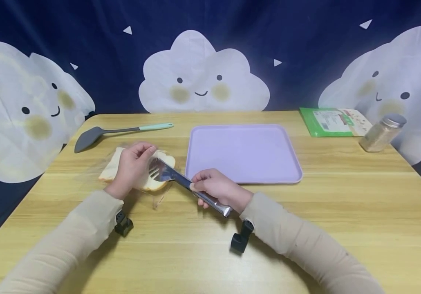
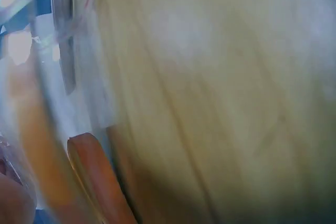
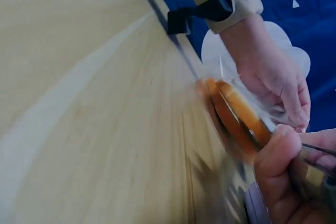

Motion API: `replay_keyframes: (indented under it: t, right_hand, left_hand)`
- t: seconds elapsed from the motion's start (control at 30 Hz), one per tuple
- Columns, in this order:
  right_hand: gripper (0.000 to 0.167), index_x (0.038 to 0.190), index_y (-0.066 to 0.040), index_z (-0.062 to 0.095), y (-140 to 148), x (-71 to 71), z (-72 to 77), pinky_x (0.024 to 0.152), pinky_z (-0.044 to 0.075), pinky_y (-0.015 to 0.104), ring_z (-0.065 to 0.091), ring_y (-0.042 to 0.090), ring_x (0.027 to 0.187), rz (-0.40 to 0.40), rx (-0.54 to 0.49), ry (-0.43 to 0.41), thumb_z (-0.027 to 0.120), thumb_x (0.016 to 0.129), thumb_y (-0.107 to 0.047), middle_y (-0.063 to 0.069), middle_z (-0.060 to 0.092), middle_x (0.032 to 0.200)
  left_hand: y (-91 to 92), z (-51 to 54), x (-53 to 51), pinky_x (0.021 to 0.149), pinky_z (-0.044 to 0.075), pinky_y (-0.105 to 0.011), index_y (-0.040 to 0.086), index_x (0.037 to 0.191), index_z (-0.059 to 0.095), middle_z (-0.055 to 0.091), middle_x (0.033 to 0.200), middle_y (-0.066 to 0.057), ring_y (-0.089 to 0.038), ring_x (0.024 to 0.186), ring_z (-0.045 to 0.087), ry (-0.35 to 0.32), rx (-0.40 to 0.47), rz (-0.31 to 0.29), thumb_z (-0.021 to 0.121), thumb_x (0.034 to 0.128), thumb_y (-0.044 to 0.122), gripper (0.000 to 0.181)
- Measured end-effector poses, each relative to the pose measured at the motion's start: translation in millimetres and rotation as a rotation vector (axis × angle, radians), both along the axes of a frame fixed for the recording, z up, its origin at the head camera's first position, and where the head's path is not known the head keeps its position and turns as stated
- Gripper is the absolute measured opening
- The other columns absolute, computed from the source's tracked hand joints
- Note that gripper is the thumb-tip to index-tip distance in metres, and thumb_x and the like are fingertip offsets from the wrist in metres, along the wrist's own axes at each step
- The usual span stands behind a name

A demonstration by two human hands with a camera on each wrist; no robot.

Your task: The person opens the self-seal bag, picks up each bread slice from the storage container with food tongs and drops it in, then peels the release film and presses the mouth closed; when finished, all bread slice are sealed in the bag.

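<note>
Slices of white bread (image 1: 167,157) lie in a clear plastic bag (image 1: 156,201) left of the tray. My left hand (image 1: 134,164) pinches the bag between thumb and fingers above the bread; the right wrist view shows this left hand (image 3: 270,77) beside the bread crusts (image 3: 242,109). My right hand (image 1: 218,187) grips metal tongs (image 1: 182,179) by their handle. Their slotted head reaches to the bread at the bag's mouth; whether it clasps a slice I cannot tell. Blurred crust (image 2: 97,169) and part of the bag appear in the left wrist view.
A lilac tray (image 1: 245,153) lies just beyond my right hand. Behind the bread rests a grey spatula (image 1: 116,131) with a mint handle. At the far right are a green and white packet (image 1: 333,122) and a tilted lidded jar (image 1: 381,134).
</note>
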State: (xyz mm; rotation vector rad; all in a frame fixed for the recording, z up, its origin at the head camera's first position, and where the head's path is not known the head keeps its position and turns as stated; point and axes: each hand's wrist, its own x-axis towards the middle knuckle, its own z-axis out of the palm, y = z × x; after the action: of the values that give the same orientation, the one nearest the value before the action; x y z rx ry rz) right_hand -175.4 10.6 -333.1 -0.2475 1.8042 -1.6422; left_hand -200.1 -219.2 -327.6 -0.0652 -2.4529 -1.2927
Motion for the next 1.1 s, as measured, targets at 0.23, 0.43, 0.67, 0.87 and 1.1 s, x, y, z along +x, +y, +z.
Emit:
replay_keyframes:
  t: [0.23, 0.43, 0.67, 0.87, 1.1]
  right_hand:
    - [0.022, 0.108, 0.01, 0.05, -5, -0.4, 0.0, 0.042, 0.044, 0.02, 0.051, 0.012, 0.045, -0.005, -0.017, 0.0, 0.05, 0.089, -0.001, 0.009, 0.05, 0.071]
    - [0.02, 0.107, 0.009, 0.051, -7, -1.9, 1.4, 0.041, 0.044, 0.02, 0.05, 0.012, 0.045, 0.001, 0.0, 0.017, 0.05, 0.09, -0.001, 0.008, 0.05, 0.07]
    - [0.022, 0.109, 0.008, 0.051, -9, -4.5, 0.6, 0.041, 0.044, 0.021, 0.051, 0.013, 0.045, 0.002, 0.015, 0.02, 0.051, 0.09, 0.0, 0.01, 0.051, 0.074]
    - [0.022, 0.11, 0.009, 0.051, -14, -6.9, 0.0, 0.04, 0.043, 0.02, 0.05, 0.012, 0.044, -0.016, 0.003, -0.009, 0.052, 0.089, 0.0, 0.01, 0.051, 0.075]
    - [0.024, 0.112, 0.009, 0.05, -17, -6.7, -1.2, 0.041, 0.043, 0.02, 0.051, 0.012, 0.045, -0.02, -0.018, -0.005, 0.051, 0.09, 0.0, 0.01, 0.051, 0.075]
  left_hand:
    - [3.0, -0.1, 3.9, 0.061, 0.041, -0.013, -0.004, 0.094, 0.068, 0.063, 0.087, -0.018, 0.0, 0.067, 0.05, -0.001, 0.058, 0.013, 0.057, 0.0925, 0.018, 0.024]
    - [3.4, -0.3, 5.1, 0.057, 0.042, -0.014, -0.005, 0.096, 0.067, 0.063, 0.082, -0.014, 0.0, 0.063, 0.05, -0.021, 0.076, 0.013, 0.057, 0.0929, 0.019, 0.026]
    - [6.8, -0.1, 8.9, 0.057, 0.045, -0.016, -0.007, 0.095, 0.065, 0.062, 0.071, 0.0, -0.002, 0.061, 0.055, -0.089, 0.17, 0.002, 0.057, 0.0928, 0.019, 0.027]
    - [12.2, -0.5, 8.1, 0.054, 0.045, -0.017, -0.006, 0.098, 0.064, 0.058, 0.074, 0.0, -0.005, 0.062, 0.051, -0.138, 0.187, 0.017, 0.055, 0.0938, 0.021, 0.028]
    - [7.9, 1.2, 7.2, 0.055, 0.048, -0.018, -0.004, 0.099, 0.064, 0.06, 0.075, 0.001, -0.005, 0.063, 0.057, -0.133, 0.182, 0.027, 0.054, 0.0942, 0.023, 0.029]
